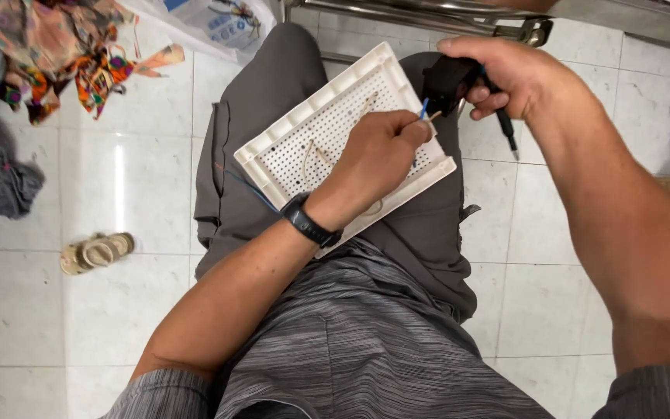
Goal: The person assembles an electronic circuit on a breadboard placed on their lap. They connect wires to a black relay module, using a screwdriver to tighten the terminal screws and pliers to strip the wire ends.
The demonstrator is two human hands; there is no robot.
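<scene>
The left hand [378, 151] pinches a thin blue wire [423, 109] over the white plastic board full of holes [312, 128] on the lap. The right hand [505, 74] squeezes a black tool [445, 81].

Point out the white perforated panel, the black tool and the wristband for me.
white perforated panel [304, 132], head view, bare perforated face left of the left hand.
black tool [445, 80], head view, its black body in the right hand.
wristband [309, 223], head view, strap on the left wrist.

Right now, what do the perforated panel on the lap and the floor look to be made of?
Perforated panel: likely moulded plastic, matte white, with a raised rim and regular hole rows. Floor: glazed ceramic tile by its glossy reflections and grout lines.
</scene>
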